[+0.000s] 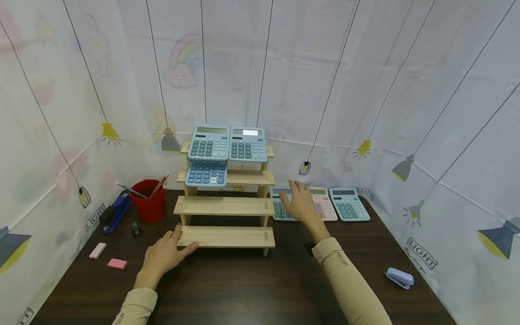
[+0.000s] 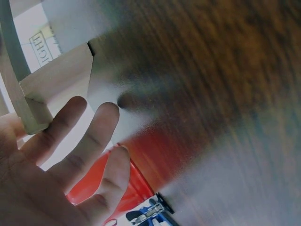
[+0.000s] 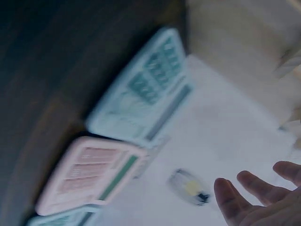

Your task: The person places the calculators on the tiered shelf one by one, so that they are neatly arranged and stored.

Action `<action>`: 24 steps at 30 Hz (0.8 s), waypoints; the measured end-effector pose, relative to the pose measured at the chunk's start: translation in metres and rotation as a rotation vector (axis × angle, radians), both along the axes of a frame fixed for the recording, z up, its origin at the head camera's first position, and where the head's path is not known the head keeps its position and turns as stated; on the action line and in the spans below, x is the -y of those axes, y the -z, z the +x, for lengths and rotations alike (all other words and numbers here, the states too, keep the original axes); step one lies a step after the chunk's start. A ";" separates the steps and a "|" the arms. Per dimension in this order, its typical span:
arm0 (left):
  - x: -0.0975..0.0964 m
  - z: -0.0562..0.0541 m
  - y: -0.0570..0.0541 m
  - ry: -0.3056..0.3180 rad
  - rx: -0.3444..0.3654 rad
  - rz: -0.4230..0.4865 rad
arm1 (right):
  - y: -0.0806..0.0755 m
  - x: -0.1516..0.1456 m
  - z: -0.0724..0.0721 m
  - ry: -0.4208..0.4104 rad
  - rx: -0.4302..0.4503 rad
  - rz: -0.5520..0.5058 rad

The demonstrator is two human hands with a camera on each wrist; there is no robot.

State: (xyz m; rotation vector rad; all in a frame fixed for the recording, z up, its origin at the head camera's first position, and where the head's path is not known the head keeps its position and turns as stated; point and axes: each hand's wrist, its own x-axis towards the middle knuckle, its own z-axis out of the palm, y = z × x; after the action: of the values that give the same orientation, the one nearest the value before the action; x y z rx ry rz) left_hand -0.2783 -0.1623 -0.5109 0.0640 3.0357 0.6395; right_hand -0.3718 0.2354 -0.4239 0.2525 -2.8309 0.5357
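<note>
Right hand (image 1: 301, 203) is wide, its fingers stretched out by the calculators on the table, and it holds nothing. The left hand (image 1: 162, 253) is spread too, with thumb and finger at the left corner of the lowest board (image 1: 227, 236) of the wooden stand (image 1: 225, 206). Three blue calculators (image 1: 210, 142) are up on the stand: two side by side on top, one on the left of the second board (image 1: 250, 178). A blue one, a pink one (image 1: 323, 204) and a blue-green one (image 1: 349, 204) lie on the table (image 1: 227, 289), right of the stand. So maybe half is done, with three to go. The top pair nearly reach that board's ends. The second board has room on its right, and the two lower boards show bare wood.
</note>
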 end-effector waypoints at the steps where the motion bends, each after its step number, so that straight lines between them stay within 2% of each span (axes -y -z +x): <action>1: 0.000 0.000 0.000 0.000 0.001 0.001 | 0.004 -0.004 -0.002 0.017 0.020 -0.003; 9: 0.000 -0.001 -0.001 -0.005 0.011 0.004 | 0.045 -0.023 -0.020 0.098 0.178 0.020; 12: 0.001 -0.001 -0.001 -0.006 0.011 0.004 | 0.056 -0.023 -0.028 0.120 0.225 0.008; 18: 0.001 -0.001 0.000 -0.009 0.009 0.010 | 0.065 -0.021 -0.039 0.148 0.281 0.007; 24: 0.000 -0.001 0.001 -0.015 0.002 0.010 | 0.067 -0.019 -0.046 0.155 0.310 0.008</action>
State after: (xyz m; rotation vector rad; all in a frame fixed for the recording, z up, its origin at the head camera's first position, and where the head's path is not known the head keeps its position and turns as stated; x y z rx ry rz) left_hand -0.2797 -0.1620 -0.5122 0.0402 3.0341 0.6552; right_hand -0.4179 0.2546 -0.4914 -0.0551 -3.1159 0.5741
